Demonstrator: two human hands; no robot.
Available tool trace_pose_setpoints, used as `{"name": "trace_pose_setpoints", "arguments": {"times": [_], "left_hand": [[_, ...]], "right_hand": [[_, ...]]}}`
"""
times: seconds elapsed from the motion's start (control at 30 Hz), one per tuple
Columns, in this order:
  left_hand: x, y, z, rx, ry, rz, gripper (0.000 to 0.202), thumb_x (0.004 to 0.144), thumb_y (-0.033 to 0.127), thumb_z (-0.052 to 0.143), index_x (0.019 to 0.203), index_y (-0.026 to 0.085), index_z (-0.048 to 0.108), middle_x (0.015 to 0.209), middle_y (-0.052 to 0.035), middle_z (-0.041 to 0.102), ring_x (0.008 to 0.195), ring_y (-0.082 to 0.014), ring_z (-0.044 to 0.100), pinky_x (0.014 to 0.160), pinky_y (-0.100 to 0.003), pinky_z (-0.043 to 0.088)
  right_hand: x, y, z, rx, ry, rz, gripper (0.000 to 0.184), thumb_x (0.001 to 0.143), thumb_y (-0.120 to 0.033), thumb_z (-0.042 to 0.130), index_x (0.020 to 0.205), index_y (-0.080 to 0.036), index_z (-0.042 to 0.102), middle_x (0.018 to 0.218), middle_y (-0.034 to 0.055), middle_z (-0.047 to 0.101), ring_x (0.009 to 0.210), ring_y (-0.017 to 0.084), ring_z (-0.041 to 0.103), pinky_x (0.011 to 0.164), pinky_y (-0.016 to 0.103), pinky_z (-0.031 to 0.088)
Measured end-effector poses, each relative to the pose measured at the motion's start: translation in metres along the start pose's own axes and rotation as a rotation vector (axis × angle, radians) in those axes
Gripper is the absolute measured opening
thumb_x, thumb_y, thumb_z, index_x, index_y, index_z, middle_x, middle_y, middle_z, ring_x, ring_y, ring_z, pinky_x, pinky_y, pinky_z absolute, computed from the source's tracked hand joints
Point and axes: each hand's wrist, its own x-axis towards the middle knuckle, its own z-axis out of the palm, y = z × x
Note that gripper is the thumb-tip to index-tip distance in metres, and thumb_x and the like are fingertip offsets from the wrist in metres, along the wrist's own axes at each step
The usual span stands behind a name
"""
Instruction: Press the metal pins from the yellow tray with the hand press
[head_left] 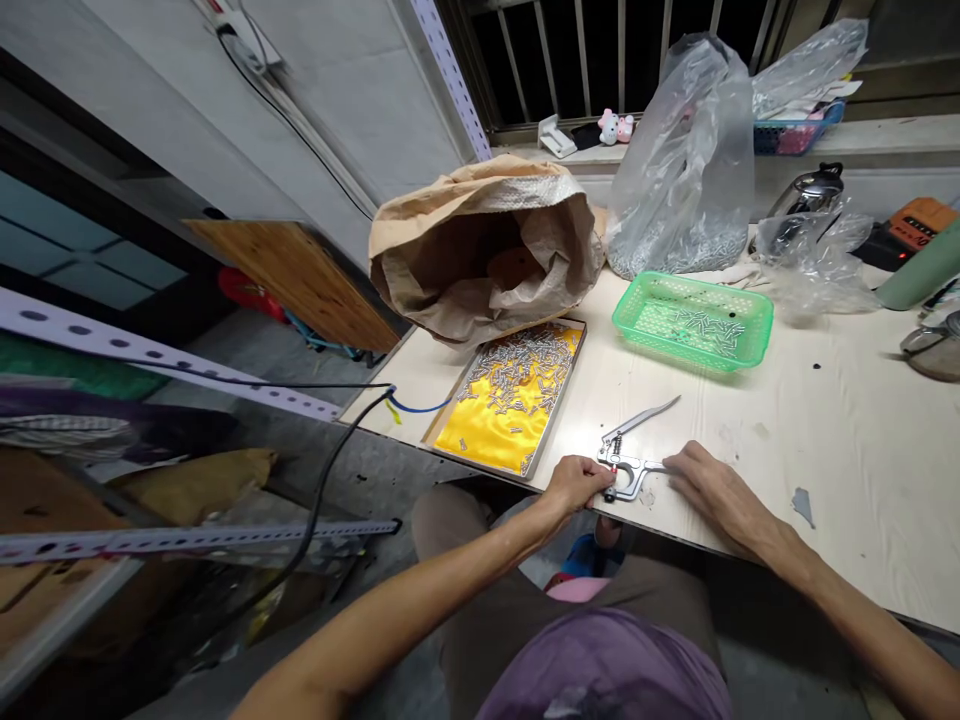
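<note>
Silver snap-fastener pliers (636,468) lie at the front edge of the table, with one handle raised at an angle and a spring by the pivot. My right hand (709,488) has its fingers closed around the end of the lower handle. At the jaw end, my left hand (576,484) is pinched close to a small red part; what lies between the fingertips is too small to make out. Left of the pliers is a shallow tray (541,458) with yellow cloth (480,430) and many small metal pins (525,362) heaped on it.
A green plastic basket (637,345) with more metal pins stands behind the pliers. An open brown paper sack (480,250) overhangs the tray's back. Behind are a clear bag (682,160) of metal pieces, a kettle (814,190) and a green cylinder (922,265). A black cable (330,460) hangs at left.
</note>
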Motion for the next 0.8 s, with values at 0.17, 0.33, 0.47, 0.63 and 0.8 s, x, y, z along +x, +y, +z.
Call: {"name": "trace_pose_setpoints", "arguments": {"times": [0.17,0.33,0.47,0.63,0.8], "left_hand": [[0.000,0.000,-0.003,0.100,-0.076,-0.040,0.022,0.077,0.023,0.063,0.058,0.012,0.060,0.031,0.0083,0.039,0.028,-0.0048,0.033,0.033,-0.018,0.022],[0.001,-0.005,-0.003,0.113,-0.158,-0.093,0.030,0.079,0.026,0.063,0.053,0.013,0.054,0.035,0.0070,0.045,0.028,-0.0045,0.039,0.034,-0.016,0.029],[0.000,-0.007,-0.002,0.008,-0.194,-0.157,0.026,0.078,0.027,0.065,0.059,0.011,0.057,0.042,0.0059,0.052,0.027,-0.0031,0.040,0.032,-0.015,0.028],[-0.007,0.000,-0.001,-0.139,-0.205,-0.252,0.013,0.081,0.020,0.062,0.072,0.010,0.060,0.045,0.0070,0.055,0.028,-0.0027,0.043,0.032,-0.014,0.029],[-0.014,0.001,0.003,-0.079,-0.179,-0.211,0.017,0.085,0.014,0.054,0.069,0.011,0.057,0.044,0.0077,0.053,0.027,-0.0034,0.045,0.031,-0.014,0.028]], "right_hand": [[0.004,0.000,0.005,-0.059,-0.012,0.062,0.022,0.092,-0.018,0.033,0.082,-0.020,0.053,0.083,0.0029,0.052,0.064,0.013,0.054,0.059,0.026,0.044],[0.002,-0.002,0.012,-0.139,-0.015,0.091,0.023,0.092,-0.015,0.030,0.080,-0.020,0.049,0.079,0.0018,0.047,0.062,0.012,0.049,0.056,0.025,0.038],[-0.002,-0.004,0.018,-0.240,-0.028,0.103,0.021,0.086,-0.005,0.033,0.083,-0.020,0.048,0.081,0.0020,0.046,0.059,0.012,0.043,0.051,0.025,0.030],[-0.002,-0.003,0.022,-0.315,-0.080,0.100,0.022,0.082,-0.001,0.036,0.087,-0.019,0.048,0.083,0.0021,0.044,0.060,0.012,0.042,0.051,0.025,0.027],[-0.002,-0.005,0.021,-0.354,-0.094,0.088,0.023,0.082,-0.001,0.035,0.088,-0.019,0.048,0.085,0.0029,0.046,0.061,0.013,0.043,0.051,0.026,0.027]]}}
